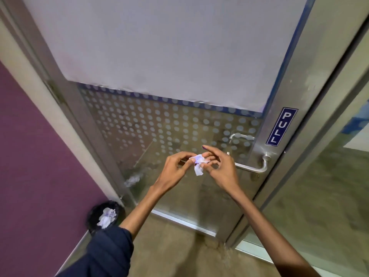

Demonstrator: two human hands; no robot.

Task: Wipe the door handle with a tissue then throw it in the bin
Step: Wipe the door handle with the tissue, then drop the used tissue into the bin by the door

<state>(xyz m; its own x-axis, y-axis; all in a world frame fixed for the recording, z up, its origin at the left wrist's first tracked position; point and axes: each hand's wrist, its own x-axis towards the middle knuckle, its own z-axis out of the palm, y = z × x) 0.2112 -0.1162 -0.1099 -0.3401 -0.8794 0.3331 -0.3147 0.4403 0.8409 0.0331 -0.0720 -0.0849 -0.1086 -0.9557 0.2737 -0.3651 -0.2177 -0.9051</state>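
A small crumpled white tissue is pinched between the fingertips of my left hand and my right hand, in front of the glass door. The silver lever door handle sticks out from the metal door frame just right of my right hand, partly hidden behind it. A round black bin stands on the floor at the lower left, against the purple wall, with crumpled white tissue inside.
The door has frosted film above and a dotted glass panel below. A blue PULL sign is fixed above the handle. A second glass pane stands at the right. Brown floor lies below me.
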